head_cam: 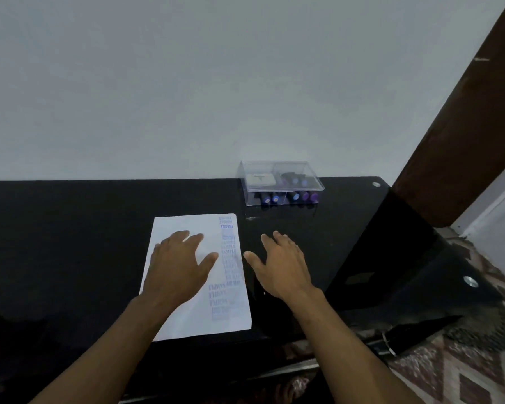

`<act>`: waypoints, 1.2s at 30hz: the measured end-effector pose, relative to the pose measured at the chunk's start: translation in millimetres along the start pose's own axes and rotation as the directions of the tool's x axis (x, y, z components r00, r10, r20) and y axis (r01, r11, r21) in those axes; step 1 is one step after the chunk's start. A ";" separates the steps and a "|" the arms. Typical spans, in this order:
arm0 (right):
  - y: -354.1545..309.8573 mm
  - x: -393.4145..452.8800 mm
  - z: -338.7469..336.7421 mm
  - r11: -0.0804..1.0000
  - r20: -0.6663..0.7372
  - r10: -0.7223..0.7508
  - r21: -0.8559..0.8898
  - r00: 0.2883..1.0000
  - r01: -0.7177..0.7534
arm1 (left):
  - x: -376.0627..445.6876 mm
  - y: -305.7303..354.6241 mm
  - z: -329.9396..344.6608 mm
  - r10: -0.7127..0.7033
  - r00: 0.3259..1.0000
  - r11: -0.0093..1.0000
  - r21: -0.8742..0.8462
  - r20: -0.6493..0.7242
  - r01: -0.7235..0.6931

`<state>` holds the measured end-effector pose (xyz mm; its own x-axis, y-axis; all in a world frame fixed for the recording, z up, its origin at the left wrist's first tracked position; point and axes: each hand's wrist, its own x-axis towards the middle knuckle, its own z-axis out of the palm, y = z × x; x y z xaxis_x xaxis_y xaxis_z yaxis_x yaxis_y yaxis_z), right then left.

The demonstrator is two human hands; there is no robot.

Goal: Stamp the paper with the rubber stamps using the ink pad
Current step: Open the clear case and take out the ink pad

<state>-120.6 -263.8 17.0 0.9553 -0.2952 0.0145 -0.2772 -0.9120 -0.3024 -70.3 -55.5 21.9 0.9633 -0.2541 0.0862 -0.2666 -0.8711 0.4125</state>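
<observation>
I see the left hand flat on the paper, fingers spread; right hand open beside it, mid-frame.

Likely a room in a home. A glossy black tabletop meets a plain wall. A patterned rug fills the lower right.

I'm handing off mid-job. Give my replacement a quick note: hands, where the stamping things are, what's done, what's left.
Left hand: open, flat over the paper.
Right hand: open, over the black table beside the paper, holding nothing.
Rubber stamps sit in the clear plastic box behind the paper, lid on; the ink pad looks to be inside too.
Done: a column of blue stamp prints down the paper's right side.
Left: the rest of the sheet is blank.
</observation>
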 end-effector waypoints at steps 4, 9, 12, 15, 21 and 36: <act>29.2 25.3 -20.0 0.997 -0.036 0.051 0.061 0.998 -0.049 | 34.4 24.4 7.8 0.013 1.000 0.997 -0.073 0.028 -0.011; 66.2 66.4 -37.9 0.981 -0.062 0.107 0.168 0.992 -0.095 | 82.2 63.2 20.9 0.053 0.999 0.978 -0.204 0.014 -0.049; 87.2 96.0 -44.0 0.959 -0.070 0.133 0.263 0.989 -0.110 | 111.0 80.9 32.6 0.082 0.997 0.952 -0.296 -0.003 -0.079; 105.9 127.3 -45.5 0.929 -0.098 0.157 0.353 0.983 -0.114 | 139.0 97.5 44.7 0.071 0.997 0.916 -0.393 -0.034 -0.079; 132.7 184.9 -42.6 0.872 -0.117 0.222 0.468 0.968 -0.144 | 197.3 114.5 74.4 0.022 0.994 0.850 -0.521 -0.111 -0.077; 147.0 222.4 -34.0 0.826 -0.148 0.220 0.553 0.964 -0.104 | 224.4 120.5 112.6 -0.107 0.992 0.755 -0.655 -0.073 0.033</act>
<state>47.6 -473.3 8.2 0.8448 -0.5278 0.0885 -0.2716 -0.5653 -0.7789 110.5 -264.8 -11.1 0.9859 -0.1278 0.1076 -0.1497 -0.3905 0.9084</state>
